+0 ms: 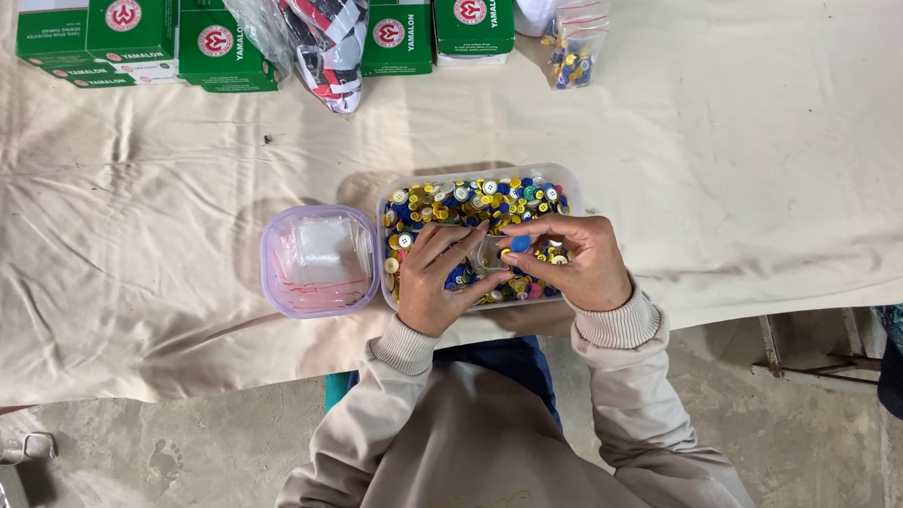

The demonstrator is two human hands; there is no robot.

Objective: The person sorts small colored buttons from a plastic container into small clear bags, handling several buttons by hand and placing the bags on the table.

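1. Seen from above, a person in a beige long-sleeved top with ribbed cuffs works at a table covered by a creased cream cloth (pixel 755 164).
2. Both hands meet over a clear rectangular plastic tub (pixel 571 180) near the table's front edge, filled with small buttons (pixel 473 197) in yellow, blue, white and green.
3. The right hand (pixel 583 264) pinches a blue button (pixel 521 243) between thumb and fingertips, its fingers curled narrowly around it, just above the heap.
4. The left hand (pixel 437 281) is loosely curled and holds a small clear plastic bag (pixel 489 255) against the right hand's fingertips; the blue button sits at the bag's upper edge. Whether the bag's mouth is open cannot be told.
5. Touching the tub's left side stands a smaller clear tub with a lilac rim (pixel 269 263), holding a stack of empty clear zip bags (pixel 321 264) with red seal lines.
6. At the far edge of the table lie several green and white cardboard boxes (pixel 129 22), some stacked.
7. Between the boxes lies a crumpled clear bag holding red, black and white items (pixel 319 29); what they are cannot be told.
8. Further right at the far edge is a small zip bag already filled with yellow and blue buttons (pixel 571 50).
9. Below the table edge is a bare concrete floor (pixel 825 457).
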